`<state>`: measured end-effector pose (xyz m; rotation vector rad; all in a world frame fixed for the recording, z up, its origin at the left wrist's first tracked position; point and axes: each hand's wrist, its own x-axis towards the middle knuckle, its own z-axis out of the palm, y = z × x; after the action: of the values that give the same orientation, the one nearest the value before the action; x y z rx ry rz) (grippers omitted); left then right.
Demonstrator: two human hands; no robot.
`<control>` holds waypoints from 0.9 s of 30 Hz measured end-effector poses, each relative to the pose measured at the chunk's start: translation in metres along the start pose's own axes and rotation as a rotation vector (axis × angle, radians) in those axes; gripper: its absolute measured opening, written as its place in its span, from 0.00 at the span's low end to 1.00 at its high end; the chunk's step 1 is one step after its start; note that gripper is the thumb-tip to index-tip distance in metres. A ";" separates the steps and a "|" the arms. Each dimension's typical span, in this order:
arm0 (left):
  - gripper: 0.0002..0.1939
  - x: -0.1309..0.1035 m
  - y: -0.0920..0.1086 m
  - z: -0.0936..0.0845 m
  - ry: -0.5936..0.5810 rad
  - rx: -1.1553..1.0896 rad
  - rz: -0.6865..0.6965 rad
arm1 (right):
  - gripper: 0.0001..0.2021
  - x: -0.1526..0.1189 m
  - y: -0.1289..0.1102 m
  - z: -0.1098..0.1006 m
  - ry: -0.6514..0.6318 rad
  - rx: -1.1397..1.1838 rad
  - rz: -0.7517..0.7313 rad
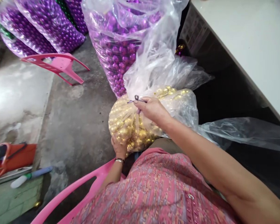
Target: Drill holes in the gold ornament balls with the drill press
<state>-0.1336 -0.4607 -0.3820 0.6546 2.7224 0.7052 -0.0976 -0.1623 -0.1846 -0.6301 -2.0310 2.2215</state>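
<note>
A clear plastic bag full of gold beads (140,132) rests at my lap. Its neck is gathered, and a dark tie (136,99) with a small loop sits there. My right hand (152,109) is closed at this neck, its thumb and fingers pinching the tie. Against the lower left side of the bag lies my left hand (119,145), supporting it; its fingertips are partly hidden by the bag. Loose clear plastic (151,70) spreads above the tied neck.
Behind stands a tall bag of purple beads (121,53), with more purple bags (49,25) at upper left. A pink chair (63,63) is on the floor. A white table (254,40) edges the right. An orange container (21,157) lies at left.
</note>
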 end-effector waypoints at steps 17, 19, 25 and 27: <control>0.14 0.127 0.062 -0.061 0.644 -0.053 0.001 | 0.15 0.006 -0.038 0.001 -0.008 0.042 -0.041; 0.15 0.136 0.074 -0.093 0.725 -0.035 -0.004 | 0.16 0.001 -0.057 0.000 -0.026 0.066 -0.087; 0.15 0.123 0.139 -0.175 0.979 0.031 0.213 | 0.17 -0.047 -0.113 -0.027 -0.094 0.340 -0.393; 0.18 0.116 0.175 -0.195 1.070 0.003 0.373 | 0.17 -0.070 -0.129 -0.044 -0.073 0.386 -0.507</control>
<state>-0.2391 -0.3455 -0.1418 1.0166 3.5582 1.4837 -0.0476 -0.1271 -0.0445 0.0061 -1.4930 2.2310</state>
